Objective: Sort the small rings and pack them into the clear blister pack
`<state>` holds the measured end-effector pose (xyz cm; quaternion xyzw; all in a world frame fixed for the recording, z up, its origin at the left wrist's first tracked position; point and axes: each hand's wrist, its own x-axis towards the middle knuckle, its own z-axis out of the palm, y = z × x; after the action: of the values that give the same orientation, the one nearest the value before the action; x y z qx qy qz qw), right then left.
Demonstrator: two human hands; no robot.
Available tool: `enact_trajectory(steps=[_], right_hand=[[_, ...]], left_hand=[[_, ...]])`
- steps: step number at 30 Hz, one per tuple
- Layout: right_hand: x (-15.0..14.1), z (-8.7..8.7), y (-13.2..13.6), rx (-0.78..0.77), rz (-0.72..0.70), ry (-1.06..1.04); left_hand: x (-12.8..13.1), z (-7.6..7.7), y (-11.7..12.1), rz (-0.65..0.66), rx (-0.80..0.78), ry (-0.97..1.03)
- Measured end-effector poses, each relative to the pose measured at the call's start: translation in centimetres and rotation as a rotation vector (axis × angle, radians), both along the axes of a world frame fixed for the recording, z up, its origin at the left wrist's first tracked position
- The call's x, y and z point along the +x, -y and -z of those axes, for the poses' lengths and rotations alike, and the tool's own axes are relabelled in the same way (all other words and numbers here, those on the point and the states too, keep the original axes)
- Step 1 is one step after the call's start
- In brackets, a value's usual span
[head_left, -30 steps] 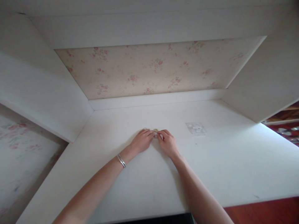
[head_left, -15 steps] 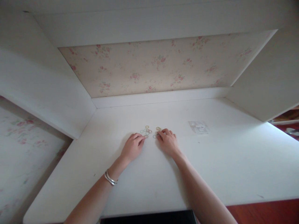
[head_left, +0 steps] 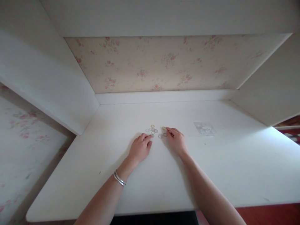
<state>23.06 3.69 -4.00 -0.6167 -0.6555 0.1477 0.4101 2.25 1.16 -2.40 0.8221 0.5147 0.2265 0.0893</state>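
Several small thin rings lie in two loose groups on the white desktop. The left group holds pale rings [head_left: 153, 129], with a gold ring [head_left: 152, 126] at its top. My left hand [head_left: 140, 148], with a silver bracelet [head_left: 119, 178] on its wrist, has its index fingertip on the lowest ring [head_left: 152, 135] of that group; its thumb is apart. My right hand [head_left: 177, 141] has thumb and index finger pinched at the edge of another gold ring [head_left: 163, 128]. Two greyish rings [head_left: 160, 136] lie just below those fingertips.
A clear plastic packet [head_left: 204, 128] lies on the desktop [head_left: 150, 181] to the right of my right hand. White side panels and a flower-patterned back wall [head_left: 150, 65] enclose the desk. A dark object [head_left: 154, 218] is at the front edge.
The view has shifted slightly, moving the scene right. My right fingers have moved from the lower rings up to the gold ring. My left thumb has parted from its index finger.
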Motion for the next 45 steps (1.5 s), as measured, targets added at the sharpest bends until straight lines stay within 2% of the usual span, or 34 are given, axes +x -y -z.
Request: enact_trajectory(steps=[8,13,20,28,34,42,45], right_hand=[[0.4,0.0,-0.2,-0.022,0.116,-0.068],[-0.1,0.0,0.2,0.025,0.035,0.031],[-0.4,0.1,0.2,0.027,0.034,0.069],[-1.4,-0.3,1.0,0.023,-0.05,0.097],[-2.1,-0.3,1.4,0.03,-0.1,0.142],[-3.9,-1.4,2.6,0.002,-0.183,0.403],[-4.5,-2.0,3.0,-0.003,-0.197,0.481]], left_hand=[[-0.3,0.1,-0.2,0.001,-0.061,0.069],[-0.4,0.4,-0.2,0.014,-0.061,0.054],[-0.3,0.7,-0.1,0.018,-0.051,0.001],[-1.3,0.4,-0.1,0.016,-0.094,0.189],[-1.0,-0.1,0.3,0.064,-0.084,0.065],[-0.6,-0.2,0.5,0.07,-0.103,0.011],[-0.7,-0.5,0.6,0.073,-0.115,0.068]])
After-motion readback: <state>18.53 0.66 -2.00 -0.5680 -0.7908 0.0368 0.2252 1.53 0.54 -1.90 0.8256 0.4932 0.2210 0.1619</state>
